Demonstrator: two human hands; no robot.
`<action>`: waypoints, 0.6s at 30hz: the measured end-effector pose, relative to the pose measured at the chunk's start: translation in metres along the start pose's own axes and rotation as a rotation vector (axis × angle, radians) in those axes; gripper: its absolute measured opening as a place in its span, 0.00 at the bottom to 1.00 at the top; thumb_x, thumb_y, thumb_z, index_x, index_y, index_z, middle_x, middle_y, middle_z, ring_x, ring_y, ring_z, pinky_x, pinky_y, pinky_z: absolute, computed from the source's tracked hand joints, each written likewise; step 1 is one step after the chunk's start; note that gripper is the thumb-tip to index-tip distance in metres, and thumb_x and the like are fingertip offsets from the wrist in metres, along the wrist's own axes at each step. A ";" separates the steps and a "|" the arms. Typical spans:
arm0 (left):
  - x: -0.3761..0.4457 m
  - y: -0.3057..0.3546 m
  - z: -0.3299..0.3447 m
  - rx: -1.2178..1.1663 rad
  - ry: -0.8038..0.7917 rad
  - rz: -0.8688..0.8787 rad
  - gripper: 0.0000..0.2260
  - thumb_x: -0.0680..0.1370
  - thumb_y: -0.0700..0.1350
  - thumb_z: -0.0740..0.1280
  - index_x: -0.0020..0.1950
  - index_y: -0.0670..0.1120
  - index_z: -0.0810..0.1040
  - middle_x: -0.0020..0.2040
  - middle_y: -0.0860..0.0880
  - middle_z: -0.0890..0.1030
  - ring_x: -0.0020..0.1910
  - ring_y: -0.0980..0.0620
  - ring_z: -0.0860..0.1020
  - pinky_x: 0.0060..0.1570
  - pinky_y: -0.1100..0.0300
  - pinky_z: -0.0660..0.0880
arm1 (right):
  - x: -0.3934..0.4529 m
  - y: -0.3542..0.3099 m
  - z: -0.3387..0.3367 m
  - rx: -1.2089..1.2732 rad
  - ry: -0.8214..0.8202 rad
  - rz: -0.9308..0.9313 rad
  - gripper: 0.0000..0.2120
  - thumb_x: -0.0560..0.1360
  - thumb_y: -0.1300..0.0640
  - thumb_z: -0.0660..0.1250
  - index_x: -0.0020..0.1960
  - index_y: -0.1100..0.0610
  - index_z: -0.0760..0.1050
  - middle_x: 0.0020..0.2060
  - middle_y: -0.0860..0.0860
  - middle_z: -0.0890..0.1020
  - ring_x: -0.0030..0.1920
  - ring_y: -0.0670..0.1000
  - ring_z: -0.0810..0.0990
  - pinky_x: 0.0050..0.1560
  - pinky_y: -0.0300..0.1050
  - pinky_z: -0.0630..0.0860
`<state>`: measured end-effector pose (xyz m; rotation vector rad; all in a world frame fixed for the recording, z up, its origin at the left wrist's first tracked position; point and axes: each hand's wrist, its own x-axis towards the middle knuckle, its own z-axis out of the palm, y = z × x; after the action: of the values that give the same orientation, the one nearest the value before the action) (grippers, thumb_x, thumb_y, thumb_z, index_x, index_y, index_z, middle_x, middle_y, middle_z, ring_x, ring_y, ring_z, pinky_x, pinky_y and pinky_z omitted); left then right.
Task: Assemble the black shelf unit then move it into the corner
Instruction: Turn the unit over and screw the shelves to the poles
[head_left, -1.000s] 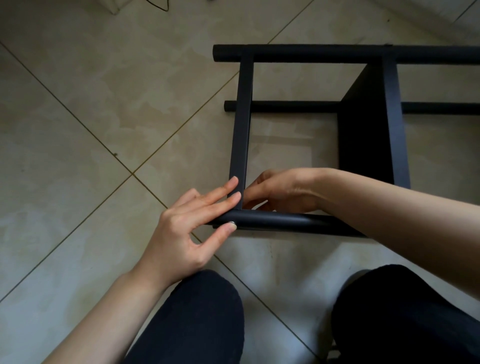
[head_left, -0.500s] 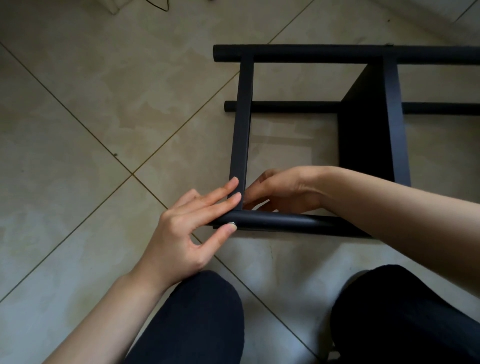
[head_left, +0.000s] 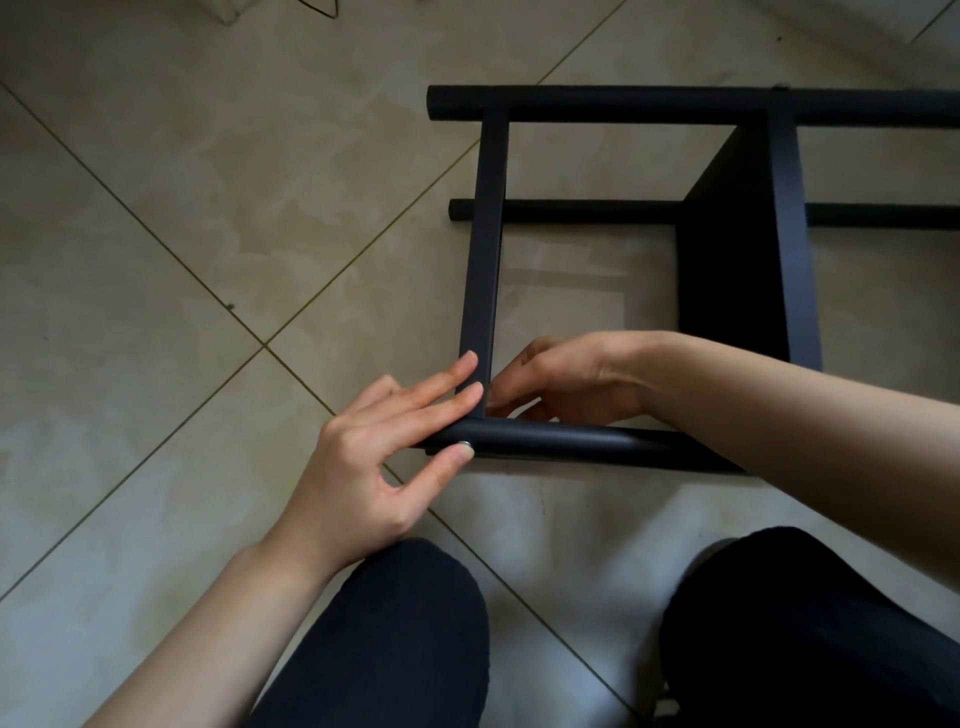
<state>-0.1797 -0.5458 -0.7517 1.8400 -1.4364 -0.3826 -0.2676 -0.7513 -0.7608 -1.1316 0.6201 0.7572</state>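
The black shelf unit lies on its side on the tiled floor in front of me. A narrow shelf board runs from the far pole to the near pole. My left hand lays straight fingers across the joint of that board and the near pole. Its thumb presses a small silver screw head at the pole's front. My right hand reaches inside the frame, fingers curled against the board's inner face at the same joint. What its fingertips hold is hidden.
A third pole lies lower, on the floor behind the board. My knees in dark trousers are just in front of the near pole. Beige floor tiles stretch to the left. A wire end shows at the top left edge.
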 end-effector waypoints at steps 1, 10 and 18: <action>0.000 0.000 0.000 -0.001 0.001 -0.001 0.18 0.77 0.46 0.70 0.66 0.43 0.78 0.69 0.47 0.77 0.39 0.43 0.75 0.47 0.55 0.75 | 0.001 0.001 0.001 0.002 0.005 -0.001 0.05 0.77 0.59 0.66 0.49 0.58 0.80 0.47 0.54 0.83 0.48 0.51 0.81 0.54 0.46 0.78; 0.000 -0.001 0.000 -0.001 0.005 0.010 0.18 0.77 0.46 0.70 0.66 0.44 0.78 0.69 0.47 0.77 0.39 0.41 0.75 0.45 0.53 0.75 | 0.001 0.000 -0.001 -0.013 -0.004 -0.001 0.05 0.78 0.59 0.67 0.51 0.59 0.80 0.48 0.55 0.82 0.48 0.52 0.81 0.59 0.49 0.75; 0.001 0.000 0.000 -0.004 0.003 0.005 0.18 0.77 0.46 0.70 0.66 0.44 0.78 0.69 0.47 0.77 0.38 0.42 0.75 0.46 0.54 0.75 | 0.002 0.003 0.001 0.013 0.011 -0.049 0.04 0.78 0.61 0.66 0.48 0.58 0.80 0.43 0.53 0.82 0.43 0.50 0.81 0.51 0.45 0.78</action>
<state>-0.1793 -0.5464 -0.7519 1.8330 -1.4371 -0.3790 -0.2689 -0.7492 -0.7636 -1.1355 0.6033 0.7047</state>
